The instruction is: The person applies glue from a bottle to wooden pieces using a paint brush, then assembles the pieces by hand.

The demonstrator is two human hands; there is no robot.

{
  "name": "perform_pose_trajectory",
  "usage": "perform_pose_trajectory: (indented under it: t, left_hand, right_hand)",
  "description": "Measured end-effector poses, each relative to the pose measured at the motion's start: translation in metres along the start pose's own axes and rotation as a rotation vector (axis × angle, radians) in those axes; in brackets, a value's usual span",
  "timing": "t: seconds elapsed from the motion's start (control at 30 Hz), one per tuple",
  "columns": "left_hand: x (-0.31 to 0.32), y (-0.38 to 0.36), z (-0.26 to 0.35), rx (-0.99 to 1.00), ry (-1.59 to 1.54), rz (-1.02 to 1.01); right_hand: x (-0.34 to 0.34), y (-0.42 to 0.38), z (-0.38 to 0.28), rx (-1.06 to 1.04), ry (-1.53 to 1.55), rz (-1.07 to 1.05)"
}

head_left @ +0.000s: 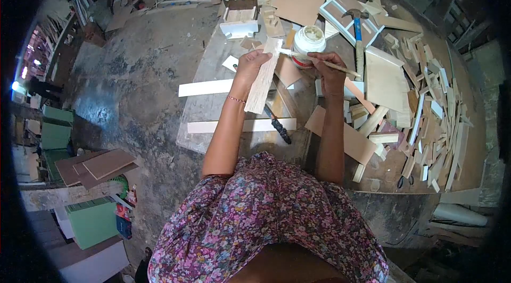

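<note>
My left hand [250,70] grips a flat strip of pale wood [263,84] by its left edge, tilted above the workbench. In my right hand [329,68] is a thin wooden stick [343,69], probably a brush handle; its white-coated end reaches the strip's upper right edge. Just beyond my right hand stands an open white jar [308,42] with pale residue on its rim. Below the strip lies a tool with a black-wrapped handle [280,131], its far end partly hidden. Two white-faced wood strips [207,88] lie left of and below my left hand.
A hammer [357,27] with a blue handle lies by a white wooden frame [332,9]. Many wood offcuts [431,118] are heaped on the bench's right side. A small white wooden box [239,21] sits at the back. Brown boards [101,166] are at the lower left.
</note>
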State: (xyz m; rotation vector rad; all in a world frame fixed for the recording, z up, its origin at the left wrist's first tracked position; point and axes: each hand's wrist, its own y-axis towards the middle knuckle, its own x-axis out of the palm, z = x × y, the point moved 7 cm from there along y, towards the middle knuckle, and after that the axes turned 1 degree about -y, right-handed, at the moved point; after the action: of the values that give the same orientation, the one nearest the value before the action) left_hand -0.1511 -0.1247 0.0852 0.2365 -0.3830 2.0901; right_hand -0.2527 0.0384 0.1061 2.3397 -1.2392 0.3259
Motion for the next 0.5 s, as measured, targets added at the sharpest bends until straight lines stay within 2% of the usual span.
perform_pose_trajectory:
  t: [0.27,0.5]
  left_hand:
    - [0.003,-0.0007,0.0018,0.019,-0.022,-0.004]
    - [0.0014,-0.0007,0.0007,0.015,0.001,-0.01]
  right_hand:
    - [0.0004,0.0,-0.0022,-0.009,-0.067,0.067]
    - [-0.0021,0.0,-0.0021,-0.012,0.006,0.083]
